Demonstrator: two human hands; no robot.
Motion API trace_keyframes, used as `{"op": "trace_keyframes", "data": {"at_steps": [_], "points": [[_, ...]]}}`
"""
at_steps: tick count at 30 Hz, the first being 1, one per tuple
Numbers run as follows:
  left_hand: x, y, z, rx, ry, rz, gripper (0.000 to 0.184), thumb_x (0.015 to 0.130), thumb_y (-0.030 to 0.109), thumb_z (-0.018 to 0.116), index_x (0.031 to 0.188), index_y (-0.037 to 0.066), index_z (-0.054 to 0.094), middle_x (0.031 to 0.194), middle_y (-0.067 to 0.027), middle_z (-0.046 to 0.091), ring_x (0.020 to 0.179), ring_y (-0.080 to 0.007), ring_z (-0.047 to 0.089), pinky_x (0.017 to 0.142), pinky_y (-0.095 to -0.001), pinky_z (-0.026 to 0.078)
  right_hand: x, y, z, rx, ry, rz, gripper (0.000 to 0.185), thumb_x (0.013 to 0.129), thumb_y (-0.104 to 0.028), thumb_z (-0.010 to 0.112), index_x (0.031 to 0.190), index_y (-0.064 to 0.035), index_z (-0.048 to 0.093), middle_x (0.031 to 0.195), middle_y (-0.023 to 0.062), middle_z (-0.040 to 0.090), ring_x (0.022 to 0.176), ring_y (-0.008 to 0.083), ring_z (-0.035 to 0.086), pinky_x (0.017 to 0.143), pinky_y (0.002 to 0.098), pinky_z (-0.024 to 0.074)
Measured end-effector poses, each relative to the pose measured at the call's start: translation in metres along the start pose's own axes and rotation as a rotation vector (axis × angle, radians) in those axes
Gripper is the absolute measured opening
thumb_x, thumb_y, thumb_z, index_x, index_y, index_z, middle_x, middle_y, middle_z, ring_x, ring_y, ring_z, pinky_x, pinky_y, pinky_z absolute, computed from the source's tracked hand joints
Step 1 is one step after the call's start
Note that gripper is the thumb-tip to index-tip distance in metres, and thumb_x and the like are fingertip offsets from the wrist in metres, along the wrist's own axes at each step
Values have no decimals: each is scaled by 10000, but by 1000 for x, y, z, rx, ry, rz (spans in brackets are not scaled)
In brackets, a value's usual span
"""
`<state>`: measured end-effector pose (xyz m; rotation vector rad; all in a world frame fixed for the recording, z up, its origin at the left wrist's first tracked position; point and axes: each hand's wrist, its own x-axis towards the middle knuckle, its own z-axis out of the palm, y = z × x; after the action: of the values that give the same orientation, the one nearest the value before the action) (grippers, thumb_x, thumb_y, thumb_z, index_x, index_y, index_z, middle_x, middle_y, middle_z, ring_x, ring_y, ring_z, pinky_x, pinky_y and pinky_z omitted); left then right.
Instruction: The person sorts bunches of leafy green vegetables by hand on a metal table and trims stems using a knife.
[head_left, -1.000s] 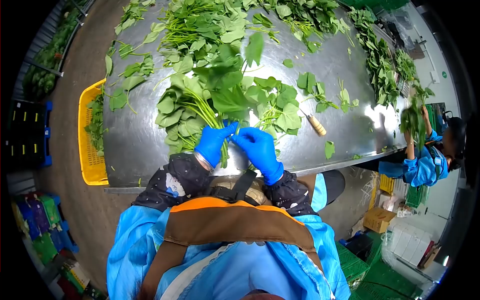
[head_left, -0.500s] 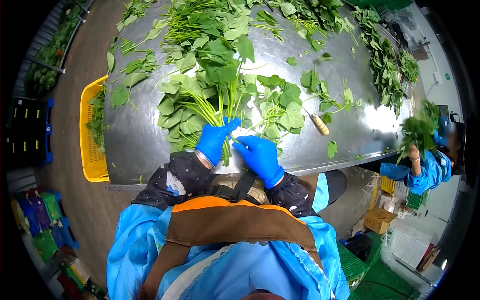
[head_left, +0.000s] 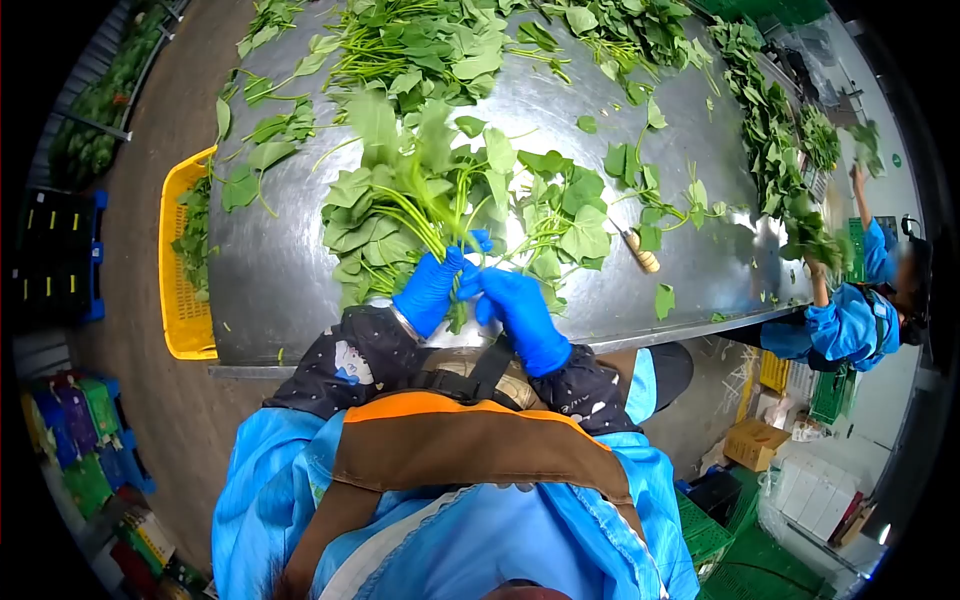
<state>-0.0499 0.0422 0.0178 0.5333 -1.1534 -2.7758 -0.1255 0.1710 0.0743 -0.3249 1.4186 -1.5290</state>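
My left hand point(head_left: 428, 290), in a blue glove, is closed around the stems of a leafy green bunch point(head_left: 405, 215) near the table's front edge. Close beside it on the right, my right hand point(head_left: 520, 315), also gloved in blue, has its fingers bent at the same stems; what they pinch, if anything, is too small to make out. The bunch's upper leaves are blurred. Another small pile of leafy stems point(head_left: 565, 215) lies on the metal table point(head_left: 300, 310) just right of the bunch.
A wooden-handled tool point(head_left: 641, 252) lies right of the pile. Larger heaps of greens point(head_left: 420, 50) cover the table's far side. A yellow crate point(head_left: 187, 300) with greens stands at the left edge. A co-worker point(head_left: 855, 320) at the right handles greens.
The bunch's upper leaves have shifted left and blurred. My right hand has moved in against the stems, its fingers more bent. The co-worker's arms have spread apart.
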Motion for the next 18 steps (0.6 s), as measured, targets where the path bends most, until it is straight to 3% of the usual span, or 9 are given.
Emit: {"op": "trace_keyframes", "data": {"at_steps": [3,5,6,10,11,13,15,17,18], "points": [[-4,5,0,-68,35,-94,619,820,527,487,1173,20,451,744,1,495,579,-59,461,480,-180,403,2,15,-1,14,-38,157,274,890,-193,455,941,16,624,828,92,650,557,107,553,528,209,443],[0,7,4,-106,139,-136,571,837,504,475,1151,27,470,752,-6,507,598,-62,476,490,-183,418,3,24,-3,-18,-132,137,263,881,-192,460,917,-8,644,798,79,650,542,111,561,507,206,446],[0,10,8,-171,217,-180,452,876,420,478,1104,31,503,761,-13,519,638,-86,508,540,-212,450,3,24,-4,-25,-151,152,260,877,-198,469,907,-12,649,795,73,650,544,112,564,507,210,446],[-5,27,17,-156,286,-146,301,898,282,489,1070,37,528,760,-19,529,703,-131,542,681,-262,468,5,25,-3,-79,-152,197,244,843,-226,536,848,-22,670,740,64,648,548,123,575,512,233,442],[-8,37,17,-68,272,-132,294,900,266,486,1093,46,520,728,-7,505,660,-124,513,615,-235,434,6,26,-5,-236,-49,97,237,831,-230,555,838,-24,672,720,68,644,551,124,576,515,238,439],[-3,46,1,1,170,122,301,896,244,490,1126,51,500,661,11,435,562,-102,434,514,-214,352,11,27,-11,-550,159,-106,226,805,-239,592,818,-29,677,679,76,638,557,127,579,523,249,433],[-4,73,0,-190,206,127,308,896,219,483,1155,51,480,612,24,354,487,-83,332,461,-216,270,19,14,-13,-559,357,-270,206,769,-255,634,779,-53,677,621,79,613,552,153,584,525,272,432],[-6,91,-2,-200,272,164,302,894,194,484,1164,59,475,563,34,304,451,-75,293,436,-218,245,28,6,-15,-783,353,-264,220,769,-281,635,739,-66,669,629,81,606,547,197,584,527,295,437],[-9,100,-2,-213,262,189,296,893,192,486,1158,62,480,552,39,295,446,-72,288,429,-219,239,30,9,-13,-749,317,-265,224,771,-288,630,726,-72,665,639,81,608,552,210,583,529,303,437]]}}
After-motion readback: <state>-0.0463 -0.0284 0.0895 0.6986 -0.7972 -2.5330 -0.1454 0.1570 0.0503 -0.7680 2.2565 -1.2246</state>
